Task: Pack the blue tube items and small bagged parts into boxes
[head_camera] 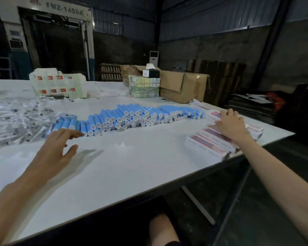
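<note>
The machine header panel [60, 10] carries the designation "FMZ-1450A" in grey characters. The red logo [35, 1] to its left is illegible. Print on the flat boxes [212, 144] and on the red labels of the pale cartons [55, 84] is too small to read.

One head cam, wide-angle, fwd/down over white table [132, 167], left hand [54, 148] & right hand [229, 124] close up.
</note>
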Motion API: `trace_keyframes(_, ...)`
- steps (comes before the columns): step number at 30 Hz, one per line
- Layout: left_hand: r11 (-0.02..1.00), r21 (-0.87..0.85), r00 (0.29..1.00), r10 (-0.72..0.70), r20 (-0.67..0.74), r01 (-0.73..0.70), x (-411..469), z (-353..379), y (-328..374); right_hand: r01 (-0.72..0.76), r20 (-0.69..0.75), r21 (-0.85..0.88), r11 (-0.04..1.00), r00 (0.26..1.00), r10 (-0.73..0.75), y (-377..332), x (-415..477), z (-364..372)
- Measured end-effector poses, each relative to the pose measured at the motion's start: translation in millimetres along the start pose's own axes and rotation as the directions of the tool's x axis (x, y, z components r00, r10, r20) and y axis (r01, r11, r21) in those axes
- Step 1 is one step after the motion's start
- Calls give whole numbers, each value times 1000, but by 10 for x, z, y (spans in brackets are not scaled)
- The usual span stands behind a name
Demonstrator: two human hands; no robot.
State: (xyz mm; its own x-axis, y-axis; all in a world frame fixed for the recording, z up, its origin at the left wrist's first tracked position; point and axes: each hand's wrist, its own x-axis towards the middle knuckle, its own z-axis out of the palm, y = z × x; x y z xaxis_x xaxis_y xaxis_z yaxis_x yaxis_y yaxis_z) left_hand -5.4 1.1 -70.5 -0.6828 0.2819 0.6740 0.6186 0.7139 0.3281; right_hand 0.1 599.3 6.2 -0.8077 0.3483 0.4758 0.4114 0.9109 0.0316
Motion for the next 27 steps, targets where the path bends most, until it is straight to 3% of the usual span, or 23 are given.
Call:
trace_keyframes(13,1000,-3,1000,-23,14,24,-33,-46,14,-69,105,-52,996,992,75,164,-196,49)
trace_keyframes(16,999,6,999,-34,19,34,-38,-58,22,-80,-19,-54,995,997,79,6,-185,14)
trace_keyframes(19,999,20,998,-42,36,41,-45,-39,18,-12,-163,85,996,986,26,-421,-155,-70)
trace_keyframes(22,999,18,998,-43,44,42,-66,-50,19,155,-233,323,934,969,-80,-1064,-169,-179)
trace_keyframes(27,990,25,990,-138,0,138,-102,-95,92,342,-176,705,622,933,-313,-2384,-439,-289)
